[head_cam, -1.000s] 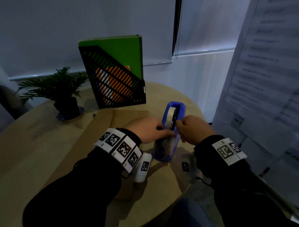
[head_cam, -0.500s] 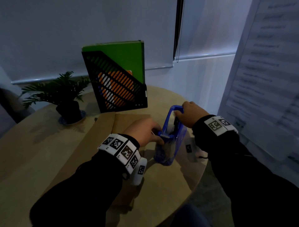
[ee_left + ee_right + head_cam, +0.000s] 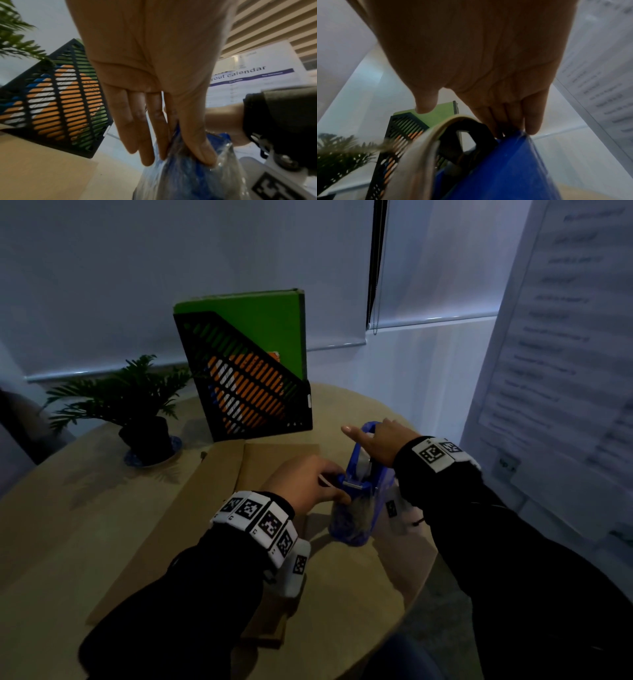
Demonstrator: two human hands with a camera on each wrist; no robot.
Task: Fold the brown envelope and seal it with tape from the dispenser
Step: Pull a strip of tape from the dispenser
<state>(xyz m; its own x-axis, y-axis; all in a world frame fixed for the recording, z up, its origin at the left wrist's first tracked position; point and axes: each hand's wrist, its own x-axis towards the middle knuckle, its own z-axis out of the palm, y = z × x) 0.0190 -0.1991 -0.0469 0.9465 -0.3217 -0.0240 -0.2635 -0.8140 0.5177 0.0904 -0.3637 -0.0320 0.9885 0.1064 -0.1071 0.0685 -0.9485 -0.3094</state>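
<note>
**deskjockey:** In the head view I'm seeing the blue tape dispenser (image 3: 359,491) standing on the round table (image 3: 68,525), just right of the brown envelope (image 3: 219,508), its long axis running away from me. My left hand (image 3: 308,484) is gripping its near end by the cutter; my right hand (image 3: 380,445) is pressing on its far top, thumb sticking out.

**tapefan:** And the wrist cams?

**deskjockey:** Left wrist: fingers (image 3: 197,142) are curling onto the crinkly clear-blue body (image 3: 180,175). Right wrist: fingertips (image 3: 532,121) are resting straight on the blue shell (image 3: 513,162), beside the beige tape roll (image 3: 423,148). The left hand's nearer the envelope. A file holder (image 3: 246,392) and potted plant (image 3: 137,405) are sitting behind, well apart.
</note>
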